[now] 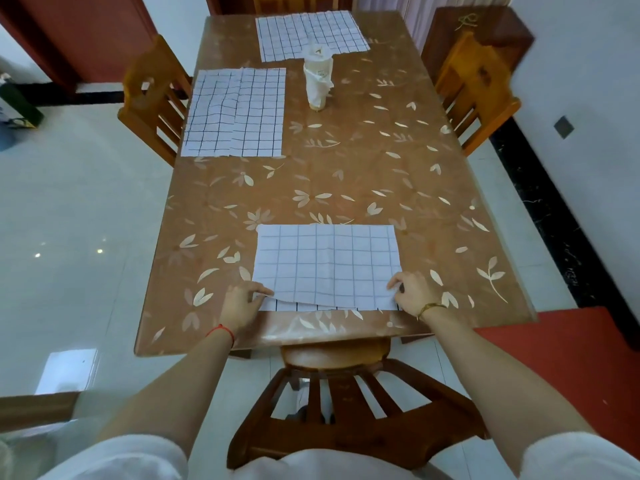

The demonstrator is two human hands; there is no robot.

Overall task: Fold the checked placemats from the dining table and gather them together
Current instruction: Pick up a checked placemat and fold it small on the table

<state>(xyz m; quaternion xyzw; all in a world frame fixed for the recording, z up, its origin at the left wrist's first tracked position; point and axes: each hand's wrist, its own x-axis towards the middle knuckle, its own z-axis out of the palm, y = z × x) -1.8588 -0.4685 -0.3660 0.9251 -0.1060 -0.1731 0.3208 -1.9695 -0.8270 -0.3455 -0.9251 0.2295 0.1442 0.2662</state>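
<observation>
Three white checked placemats lie on the brown flowered dining table (346,174). The nearest placemat (327,265) is at the front edge, folded over on itself, its upper layer's near edge slightly short of the lower layer. My left hand (242,303) pinches its near left corner. My right hand (412,294) pinches its near right corner. A second placemat (235,112) lies flat at the left side. The third placemat (311,34) lies flat at the far end.
A white wrapped bottle-like object (318,81) stands upright near the far middle of the table. Wooden chairs stand at the left (152,98), the right (474,88) and right in front of me (346,403). A dark wooden cabinet (485,29) is at the back right.
</observation>
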